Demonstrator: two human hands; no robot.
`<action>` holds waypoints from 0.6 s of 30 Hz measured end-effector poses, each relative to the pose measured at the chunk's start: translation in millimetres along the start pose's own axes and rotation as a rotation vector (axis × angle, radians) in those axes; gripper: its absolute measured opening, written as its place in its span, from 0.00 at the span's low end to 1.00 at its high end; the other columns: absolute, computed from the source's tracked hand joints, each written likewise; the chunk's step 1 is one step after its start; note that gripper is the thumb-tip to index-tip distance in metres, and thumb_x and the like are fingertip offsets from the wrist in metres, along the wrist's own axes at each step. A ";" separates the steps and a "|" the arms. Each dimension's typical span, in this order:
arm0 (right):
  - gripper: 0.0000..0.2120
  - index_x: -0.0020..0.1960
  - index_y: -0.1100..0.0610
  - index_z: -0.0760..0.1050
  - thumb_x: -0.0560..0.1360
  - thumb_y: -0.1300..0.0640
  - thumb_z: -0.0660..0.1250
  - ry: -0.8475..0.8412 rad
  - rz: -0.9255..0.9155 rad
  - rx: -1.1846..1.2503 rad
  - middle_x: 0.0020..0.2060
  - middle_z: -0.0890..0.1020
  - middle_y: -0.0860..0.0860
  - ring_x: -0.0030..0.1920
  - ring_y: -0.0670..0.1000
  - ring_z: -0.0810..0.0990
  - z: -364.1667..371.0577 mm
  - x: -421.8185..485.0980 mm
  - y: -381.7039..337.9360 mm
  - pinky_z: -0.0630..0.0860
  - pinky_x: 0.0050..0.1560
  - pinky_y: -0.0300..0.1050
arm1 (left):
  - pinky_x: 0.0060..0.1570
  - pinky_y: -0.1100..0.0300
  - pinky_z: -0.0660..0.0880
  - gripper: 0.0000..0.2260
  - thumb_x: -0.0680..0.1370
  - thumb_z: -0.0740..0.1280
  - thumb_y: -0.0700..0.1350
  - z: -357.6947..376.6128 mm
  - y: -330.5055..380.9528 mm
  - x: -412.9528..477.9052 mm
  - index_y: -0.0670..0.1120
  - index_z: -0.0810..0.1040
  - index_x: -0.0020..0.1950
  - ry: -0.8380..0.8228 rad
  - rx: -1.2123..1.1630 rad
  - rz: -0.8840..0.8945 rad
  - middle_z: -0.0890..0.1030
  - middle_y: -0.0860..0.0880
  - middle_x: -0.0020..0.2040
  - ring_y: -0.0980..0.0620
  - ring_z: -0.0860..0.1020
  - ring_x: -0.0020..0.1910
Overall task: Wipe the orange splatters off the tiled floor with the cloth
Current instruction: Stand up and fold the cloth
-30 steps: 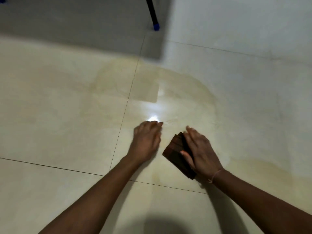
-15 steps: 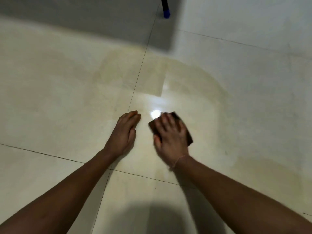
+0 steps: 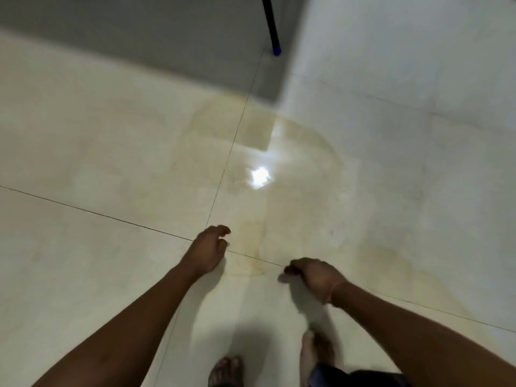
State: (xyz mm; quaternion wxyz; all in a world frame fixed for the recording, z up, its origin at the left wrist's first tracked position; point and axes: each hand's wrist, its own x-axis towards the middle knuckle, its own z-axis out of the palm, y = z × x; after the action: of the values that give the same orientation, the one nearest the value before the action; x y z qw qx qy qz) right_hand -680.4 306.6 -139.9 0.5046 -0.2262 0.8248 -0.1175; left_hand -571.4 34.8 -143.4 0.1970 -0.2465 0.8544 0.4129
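Observation:
The pale tiled floor (image 3: pixel 111 261) carries faint orange-yellow smears: a streak (image 3: pixel 252 247) between my hands, a wide ring (image 3: pixel 315 141) around a bright glare spot, and a patch (image 3: pixel 391 263) to the right. My right hand (image 3: pixel 315 275) hovers low over a grout line with its fingers curled down. Only a dark sliver of the brown cloth (image 3: pixel 287 270) shows at its fingertips; the rest is hidden under the palm. My left hand (image 3: pixel 209 250) is to the left of the streak, fingers loosely curled, holding nothing. The view is motion-blurred.
A black pole with a blue tip (image 3: pixel 275 48) stands at the top centre, over a grey shadowed area (image 3: pixel 139 37). My bare feet (image 3: pixel 226 370) are at the bottom edge, close behind my hands.
Both hands have pulled back toward me, away from the glare spot. The cloth, plainly visible under my right hand before, is now almost wholly hidden. My feet have come into view.

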 end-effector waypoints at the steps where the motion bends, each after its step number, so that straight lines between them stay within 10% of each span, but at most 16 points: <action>1: 0.13 0.59 0.50 0.79 0.81 0.50 0.58 0.076 0.063 0.051 0.59 0.81 0.49 0.60 0.54 0.79 -26.7 -17.2 1.2 0.72 0.59 0.44 | 0.51 0.66 0.67 0.13 0.79 0.60 0.36 -4.7 24.7 -13.8 0.41 0.78 0.62 -0.057 -0.040 -0.029 0.81 0.42 0.57 0.47 0.79 0.53; 11: 0.08 0.39 0.55 0.76 0.75 0.58 0.59 0.266 0.182 0.924 0.36 0.76 0.57 0.35 0.54 0.74 -287.8 -259.7 -175.9 0.68 0.34 0.42 | 0.52 0.56 0.72 0.08 0.81 0.61 0.49 -197.6 348.4 -150.9 0.51 0.77 0.57 -0.178 -0.689 -0.327 0.81 0.49 0.59 0.51 0.78 0.53; 18: 0.12 0.48 0.56 0.81 0.78 0.57 0.59 0.276 -0.099 1.190 0.43 0.82 0.53 0.45 0.53 0.79 -398.5 -394.3 -327.5 0.74 0.48 0.47 | 0.49 0.58 0.76 0.12 0.77 0.69 0.46 -362.1 468.6 -243.7 0.45 0.80 0.59 -0.082 -0.871 -0.155 0.84 0.48 0.51 0.53 0.80 0.48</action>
State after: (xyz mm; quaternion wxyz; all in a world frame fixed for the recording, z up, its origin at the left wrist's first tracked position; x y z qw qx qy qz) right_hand -796.9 201.8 490.1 0.4268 0.0737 0.6639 -0.6096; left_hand -698.0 59.1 483.9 0.1389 -0.3530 0.5713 0.7278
